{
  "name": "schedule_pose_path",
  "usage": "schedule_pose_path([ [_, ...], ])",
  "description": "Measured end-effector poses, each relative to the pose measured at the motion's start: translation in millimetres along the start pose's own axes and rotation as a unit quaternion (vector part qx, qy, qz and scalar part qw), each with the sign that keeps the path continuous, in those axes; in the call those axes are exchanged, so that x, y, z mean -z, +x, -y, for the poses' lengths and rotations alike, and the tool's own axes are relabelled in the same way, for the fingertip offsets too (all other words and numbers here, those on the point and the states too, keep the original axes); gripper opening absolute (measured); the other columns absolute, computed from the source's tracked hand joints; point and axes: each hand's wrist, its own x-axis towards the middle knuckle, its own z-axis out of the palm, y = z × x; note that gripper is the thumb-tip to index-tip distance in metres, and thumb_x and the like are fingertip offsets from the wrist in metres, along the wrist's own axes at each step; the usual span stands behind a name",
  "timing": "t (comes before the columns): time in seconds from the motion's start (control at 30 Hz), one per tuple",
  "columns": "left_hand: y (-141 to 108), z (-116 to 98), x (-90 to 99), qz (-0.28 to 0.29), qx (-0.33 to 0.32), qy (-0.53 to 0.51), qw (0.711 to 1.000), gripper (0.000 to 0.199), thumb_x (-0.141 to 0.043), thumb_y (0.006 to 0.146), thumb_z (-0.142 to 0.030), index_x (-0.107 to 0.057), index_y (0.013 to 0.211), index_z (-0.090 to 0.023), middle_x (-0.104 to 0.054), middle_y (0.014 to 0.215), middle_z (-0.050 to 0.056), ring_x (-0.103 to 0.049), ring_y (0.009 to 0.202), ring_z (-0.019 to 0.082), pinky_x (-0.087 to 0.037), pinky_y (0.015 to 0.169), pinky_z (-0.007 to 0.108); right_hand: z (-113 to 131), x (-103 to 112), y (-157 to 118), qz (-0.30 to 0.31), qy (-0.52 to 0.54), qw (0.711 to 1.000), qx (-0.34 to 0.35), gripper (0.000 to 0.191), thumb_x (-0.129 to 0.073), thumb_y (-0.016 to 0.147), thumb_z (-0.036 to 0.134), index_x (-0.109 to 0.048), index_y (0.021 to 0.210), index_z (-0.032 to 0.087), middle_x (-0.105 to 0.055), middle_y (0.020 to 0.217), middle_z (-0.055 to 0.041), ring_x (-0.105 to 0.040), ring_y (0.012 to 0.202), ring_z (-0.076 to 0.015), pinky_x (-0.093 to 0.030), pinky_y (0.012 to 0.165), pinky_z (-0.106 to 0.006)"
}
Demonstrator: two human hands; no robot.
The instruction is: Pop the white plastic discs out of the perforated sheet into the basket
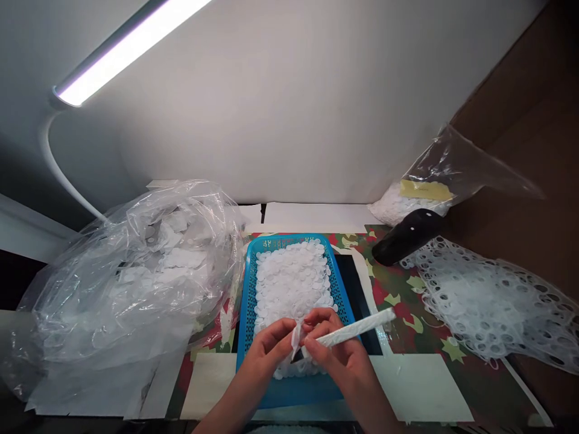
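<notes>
Over the near part of a blue plastic basket, my two hands meet. My left hand is closed in a pinch on a thin, translucent white piece. Held in my right hand is a slim tool wrapped in white, its dark pointed tip close to that piece. Fingertips of my right hand also come up to the piece's far side; whether they grip it is hard to see. Many small white round discs fill the basket beneath my hands.
A large clear plastic bag with white pieces covers the left side. To the right lie a black curved object and white sheets punched with round holes. Behind them stands a clear bag with a yellow label. A lit lamp hangs upper left.
</notes>
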Motion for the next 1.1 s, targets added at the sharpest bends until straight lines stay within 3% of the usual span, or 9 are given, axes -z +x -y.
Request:
schedule_pose_path([
  [0.1,0,-5,3.9,0.002,-0.017,-0.009,1.0,0.021,-0.075,0.072,-0.036,-0.065,0.075,-0.017,-0.065,0.078,0.002,-0.055,0.068,0.012,-0.042,0.06,0.019,2,2,-1,0.012,0.018,1.0,-0.021,0.024,-0.065,0.08,0.043,-0.068,0.07,0.021,-0.053,0.112,-0.0054,-0.051,0.107,-0.0252,-0.042,0.089,-0.032],
  [0.23,1,-10,9.3,-0.056,-0.03,0.04,0.997,0.026,-0.079,0.068,-0.032,-0.058,0.067,-0.016,-0.056,0.062,-0.003,-0.049,0.057,0.008,-0.039,0.054,0.016,2,8,-4,-0.047,0.004,0.999,-0.006,0.024,-0.065,0.081,0.044,-0.067,0.07,0.022,-0.057,0.109,-0.0055,-0.05,0.109,-0.0255,-0.042,0.087,-0.031],
  [0.33,3,-11,11.1,-0.107,-0.03,0.049,0.993,0.033,-0.083,0.063,-0.027,-0.051,0.064,-0.016,-0.055,0.061,-0.005,-0.049,0.057,0.007,-0.039,0.054,0.014,-1,8,-6,-0.08,0.006,0.996,0.031,0.021,-0.061,0.085,0.042,-0.067,0.075,0.025,-0.058,0.092,-0.0024,-0.056,0.089,-0.0181,-0.045,0.076,-0.025],
  [0.43,3,-10,12.3,-0.121,-0.036,0.02,0.992,0.042,-0.085,0.059,-0.023,-0.044,0.066,-0.017,-0.057,0.064,-0.006,-0.053,0.059,0.006,-0.04,0.055,0.013,-7,3,-9,-0.101,0.004,0.994,0.051,0.017,-0.06,0.086,0.039,-0.067,0.08,0.025,-0.059,0.083,-0.0005,-0.056,0.072,-0.014,-0.047,0.068,-0.024],
  [0.57,4,-8,13.1,-0.123,-0.044,0.027,0.991,0.042,-0.085,0.06,-0.021,-0.043,0.068,-0.018,-0.058,0.067,-0.006,-0.056,0.062,0.006,-0.042,0.058,0.013,-14,-2,-8,-0.116,-0.011,0.99,0.077,0.017,-0.061,0.086,0.039,-0.069,0.087,0.023,-0.066,0.091,-0.0046,-0.06,0.089,-0.0199,-0.05,0.078,-0.028],
  [0.67,3,-7,12.7,-0.126,-0.045,0.033,0.99,0.041,-0.084,0.06,-0.023,-0.044,0.068,-0.018,-0.06,0.068,-0.005,-0.057,0.062,0.007,-0.043,0.058,0.014,-17,-5,-6,-0.12,0.035,0.991,0.039,0.022,-0.06,0.086,0.042,-0.069,0.089,0.022,-0.068,0.098,-0.0065,-0.061,0.097,-0.0226,-0.051,0.085,-0.034],
  [0.87,1,-4,11.0,-0.135,-0.057,0.044,0.988,0.044,-0.085,0.059,-0.028,-0.042,0.066,-0.019,-0.061,0.065,-0.004,-0.057,0.06,0.008,-0.044,0.057,0.016,-18,-9,-4,-0.109,0.099,0.989,0.017,0.022,-0.065,0.083,0.042,-0.068,0.086,0.021,-0.068,0.095,-0.006,-0.065,0.086,-0.0202,-0.054,0.085,-0.036],
  [1.1,-2,-2,5.4,-0.147,-0.072,0.076,0.984,0.045,-0.085,0.056,-0.03,-0.044,0.069,-0.019,-0.053,0.063,-0.007,-0.051,0.054,0.006,-0.042,0.054,0.014,-21,-11,-6,-0.125,0.094,0.987,0.032,0.022,-0.064,0.083,0.043,-0.067,0.085,0.021,-0.065,0.085,-0.0021,-0.066,0.078,-0.0169,-0.056,0.079,-0.031],
])
